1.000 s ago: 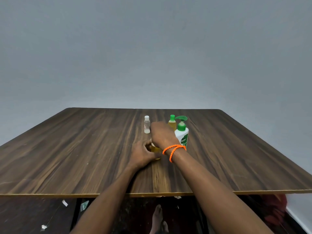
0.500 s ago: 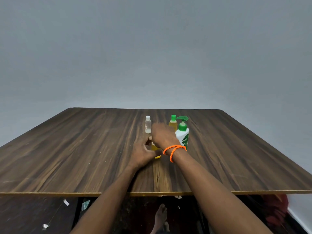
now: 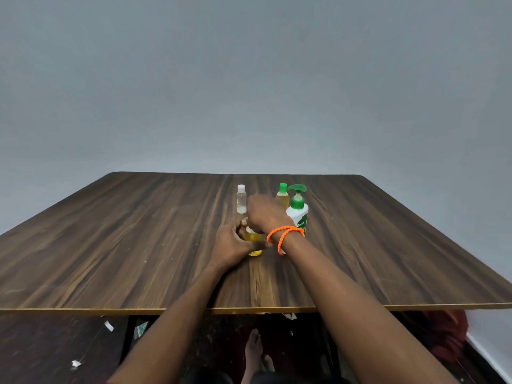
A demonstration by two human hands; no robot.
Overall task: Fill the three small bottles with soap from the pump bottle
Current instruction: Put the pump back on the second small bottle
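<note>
A small bottle of yellow soap [image 3: 254,239] stands on the wooden table [image 3: 138,245] near its middle. My left hand [image 3: 231,242] wraps around the bottle's body. My right hand [image 3: 266,213], with orange bands at the wrist, is closed over the bottle's top, hiding the cap. Behind them stands a clear small bottle with a white cap [image 3: 241,199], nearly empty. A yellow-filled small bottle with a green cap [image 3: 282,195] stands to its right. The white pump bottle with a green pump [image 3: 298,210] is just right of my right hand.
The table's front edge [image 3: 83,310] runs across the lower view. Below it I see a dark floor with paper scraps [image 3: 108,325] and a bare foot [image 3: 253,347]. A plain grey wall fills the background.
Both hands stay on the yellow bottle. My right hand has shifted slightly over its top; the other bottles have not moved.
</note>
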